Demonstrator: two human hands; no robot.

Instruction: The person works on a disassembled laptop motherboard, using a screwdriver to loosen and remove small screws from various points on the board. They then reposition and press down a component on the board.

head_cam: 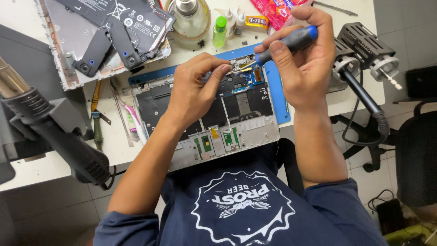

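Nearest: dark heat gun (54, 132) at desk (27, 171) edge.
Laptop chassis (214, 123): opened, boards bare.
Right hand (302, 59): grip holding blue-handled screwdriver (287, 43).
Left hand (200, 89): grip pinching small part.

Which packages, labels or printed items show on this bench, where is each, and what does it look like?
Pink snack packet: top edge, right of centre; crinkled, pink with round shapes.
Small yellow glue tube: just left of the packet; yellow with dark label.
Green-capped clear bottle: top centre, left of the glue tube; pale greenish, upright.
Black battery label: on the open grey laptop cover, top left; black with white symbols.
No screens in view.
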